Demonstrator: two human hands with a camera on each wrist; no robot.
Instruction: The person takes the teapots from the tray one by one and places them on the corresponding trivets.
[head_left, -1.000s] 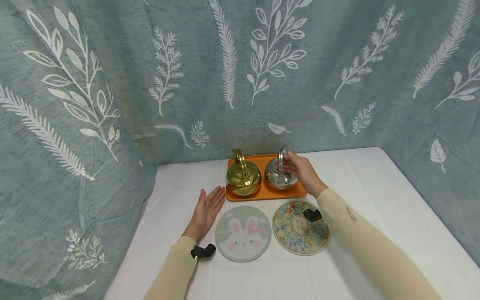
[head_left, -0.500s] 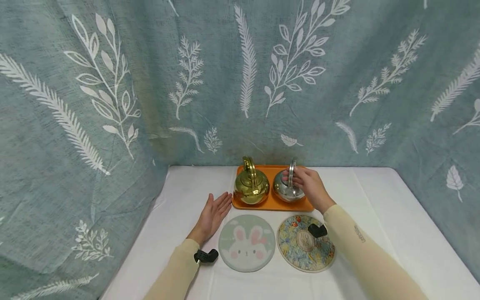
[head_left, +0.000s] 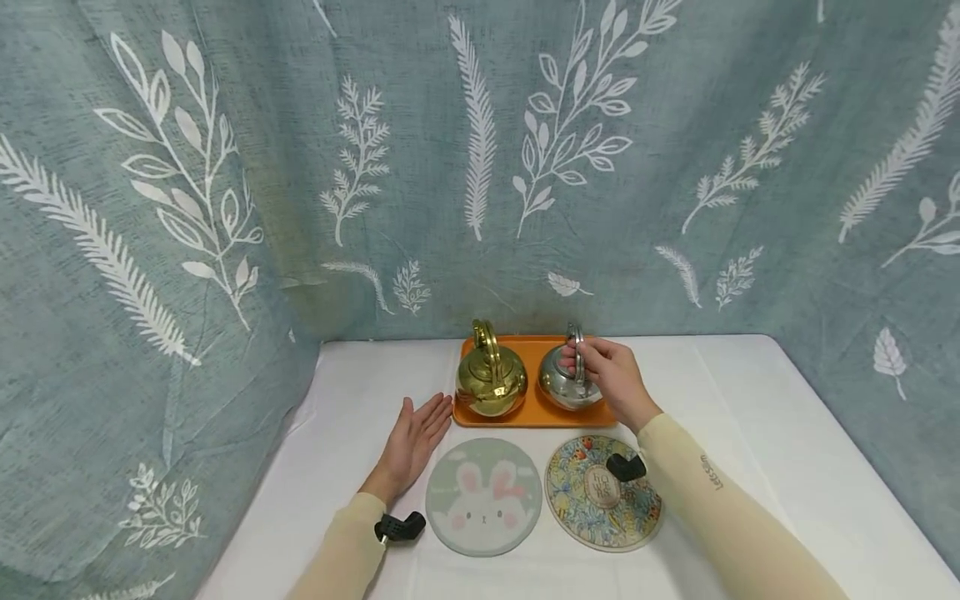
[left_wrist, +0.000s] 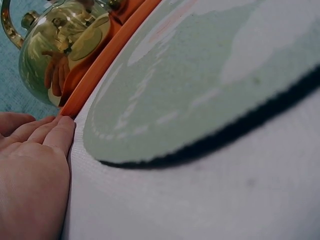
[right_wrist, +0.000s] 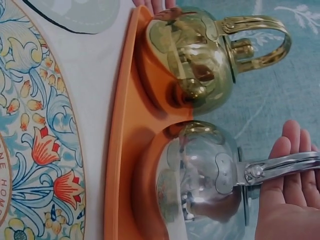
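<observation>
On the orange tray (head_left: 532,367), toward the back of the white table (head_left: 705,408), the silver kettle (head_left: 561,387) stands upright, to the right of the gold kettle (head_left: 491,387). My right hand (head_left: 617,379) is at the handle (right_wrist: 280,165) of the silver kettle: the right wrist view shows its fingers fairly straight, with the handle passing across them. The thumb is hidden in that view; I cannot tell whether the grip is closed. My left hand (head_left: 412,443) is wide, palm exposed, holding nothing, fingertips at the tray's near left corner. Nearer to me, two round mats lie side by side: the rabbit mat (head_left: 483,500) left, the floral mat (head_left: 602,492) right.
</observation>
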